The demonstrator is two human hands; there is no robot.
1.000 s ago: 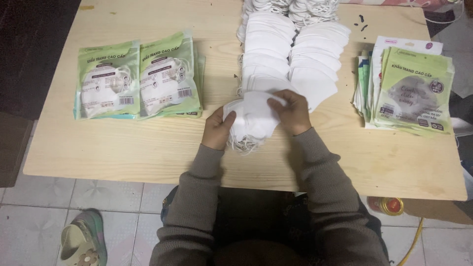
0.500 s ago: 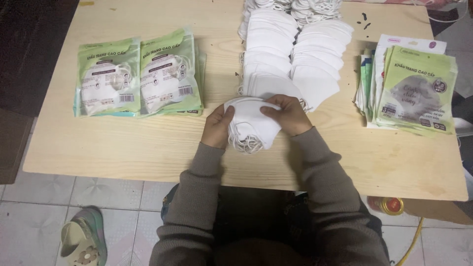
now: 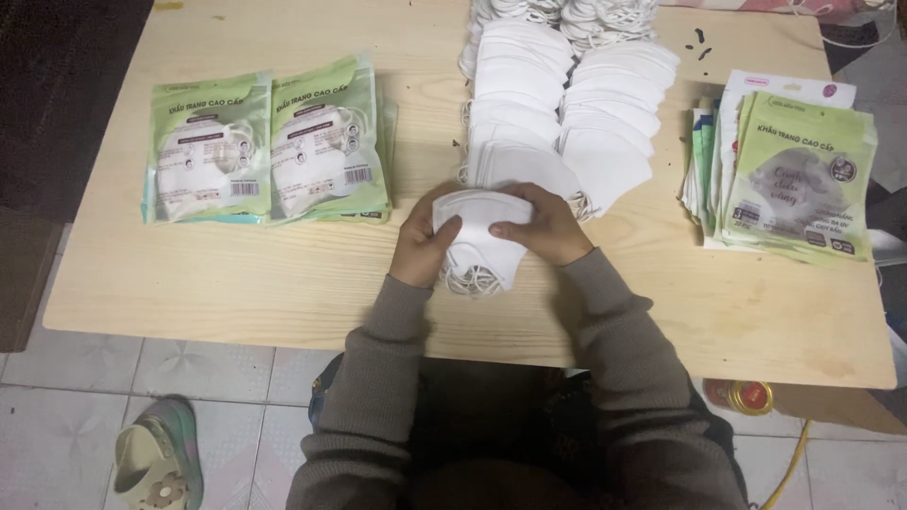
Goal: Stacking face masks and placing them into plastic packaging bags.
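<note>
Pale wooden counter (image 3: 283, 274) carries two rows of loose white masks (image 3: 567, 123), just beyond the hands. Left hand (image 3: 422, 247) and right hand (image 3: 539, 229) pinch a small stack of folded masks (image 3: 482, 241) between them, its long axis crosswise, both hands equally close.

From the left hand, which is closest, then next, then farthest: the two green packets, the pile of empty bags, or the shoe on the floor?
1. Two green packets, up and left of the left hand.
2. Shoe, lower left on the floor.
3. Pile of empty bags, far right on the table.
</note>
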